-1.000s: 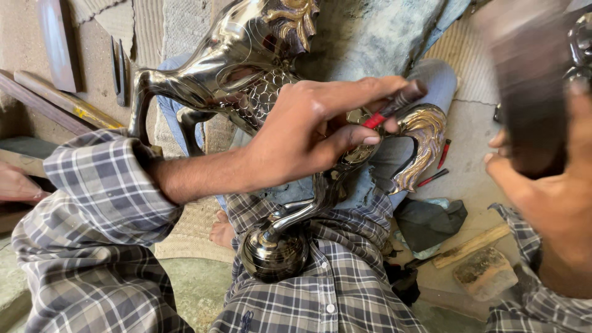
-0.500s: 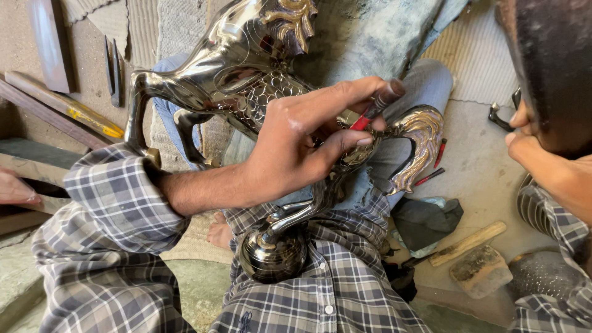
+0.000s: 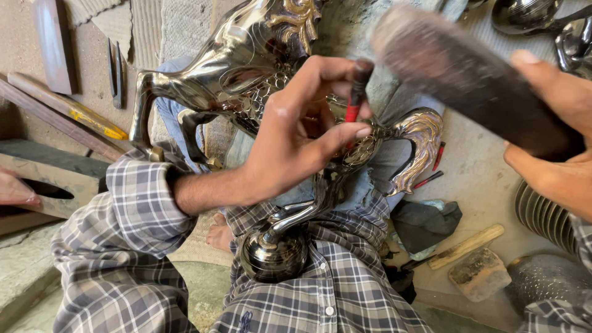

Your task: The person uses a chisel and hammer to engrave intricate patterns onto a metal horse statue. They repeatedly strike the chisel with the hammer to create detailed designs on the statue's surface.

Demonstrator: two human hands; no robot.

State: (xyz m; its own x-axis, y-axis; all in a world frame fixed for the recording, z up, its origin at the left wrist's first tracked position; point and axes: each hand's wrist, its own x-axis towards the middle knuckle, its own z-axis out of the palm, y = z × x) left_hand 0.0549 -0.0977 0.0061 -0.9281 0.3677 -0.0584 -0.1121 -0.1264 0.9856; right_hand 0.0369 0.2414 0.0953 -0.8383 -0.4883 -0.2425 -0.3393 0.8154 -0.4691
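A shiny dark metal horse figure (image 3: 228, 68) with gold mane and tail lies across my lap. My left hand (image 3: 296, 135) pinches a thin red-handled chisel (image 3: 356, 95) upright against the horse's patterned flank. My right hand (image 3: 552, 142) grips a dark wooden mallet (image 3: 456, 74), blurred, raised above and right of the chisel. The horse's round base (image 3: 274, 256) rests against my checked shirt.
Wooden strips (image 3: 68, 108) and metal tools (image 3: 115, 68) lie on the floor at left. Another person's hand (image 3: 15, 188) shows at the left edge. A wooden-handled hammer (image 3: 475, 262), dark cloth (image 3: 425, 222), red tools (image 3: 435, 163) and metal vessels (image 3: 546, 213) sit at right.
My right hand has swung the mallet from the upper right edge leftward toward the chisel. My left hand has turned the chisel more upright on the horse.
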